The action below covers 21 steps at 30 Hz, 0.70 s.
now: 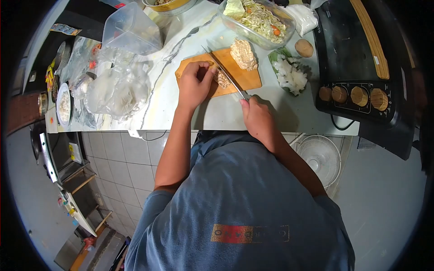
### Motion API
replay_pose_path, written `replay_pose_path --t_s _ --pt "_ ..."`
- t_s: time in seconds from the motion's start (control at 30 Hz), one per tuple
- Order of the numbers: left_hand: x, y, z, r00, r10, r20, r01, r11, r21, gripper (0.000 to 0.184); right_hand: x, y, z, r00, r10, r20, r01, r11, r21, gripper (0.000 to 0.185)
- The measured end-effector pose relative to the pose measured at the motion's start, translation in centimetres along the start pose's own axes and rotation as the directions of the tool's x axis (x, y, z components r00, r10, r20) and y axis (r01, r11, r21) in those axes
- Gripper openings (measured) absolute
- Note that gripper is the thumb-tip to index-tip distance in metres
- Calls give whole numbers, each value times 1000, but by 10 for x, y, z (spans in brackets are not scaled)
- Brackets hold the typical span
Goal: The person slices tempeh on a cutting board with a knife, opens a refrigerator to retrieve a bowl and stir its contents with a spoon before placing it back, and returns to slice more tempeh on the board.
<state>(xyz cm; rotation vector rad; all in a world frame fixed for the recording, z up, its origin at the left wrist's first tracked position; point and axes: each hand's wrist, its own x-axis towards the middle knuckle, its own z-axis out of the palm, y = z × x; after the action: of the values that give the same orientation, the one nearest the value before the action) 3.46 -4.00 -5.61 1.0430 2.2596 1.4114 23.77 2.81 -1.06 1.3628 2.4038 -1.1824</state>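
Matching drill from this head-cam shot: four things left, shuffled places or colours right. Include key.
Things
1. Knife
2. Fan
3. Tub of noodles
4. Knobs

Places or colours
A. Wood-coloured, four in a row
B. Gripped in the right hand
C. White, lower than the counter
D. On the counter, beyond the cutting board

Pairs: 1-B, 2-C, 3-D, 4-A

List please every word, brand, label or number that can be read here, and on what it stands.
"GIORDANO", upside down, some letters faint: on the gold-and-red rectangular print of the blue-grey cloth shirt.
Too small to read: the white markings around the round wooden knobs.
Too small to read: the white sticker on the long wooden strip.
Too blurred to read: the colourful flat packet at upper left.
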Motion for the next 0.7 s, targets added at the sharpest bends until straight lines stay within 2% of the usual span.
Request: replay_pose_path --t_s 0.03,0.1,0.2,0.33,0.4,0.7 --pt "-4 1 -2 1000 -1 -2 1 1000 0 27 -1 3 -1 1000 -1 1 1 1000 -1 44" --pt "-12 6 -5 983 179 50 -183 977 109 27 -2 8 -3 1000 12 -7 -12 1000 -9 44" --pt "-19 5 -6 963 265 53 -270 950 157 31 -4 12 -8 999 36 -3 -36 999 -6 44" --pt "-22 8 -6 963 261 62 -268 943 197 30 -5 15 -3 997 -52 -55 52 999 0 44" --pt "-22 4 -5 964 261 56 -267 942 204 30 -5 10 -1 993 -109 -47 112 992 61 43" --pt "-23 -1 -1 958 285 27 -283 934 216 27 1 7 11 976 -198 -91 203 977 58 41"
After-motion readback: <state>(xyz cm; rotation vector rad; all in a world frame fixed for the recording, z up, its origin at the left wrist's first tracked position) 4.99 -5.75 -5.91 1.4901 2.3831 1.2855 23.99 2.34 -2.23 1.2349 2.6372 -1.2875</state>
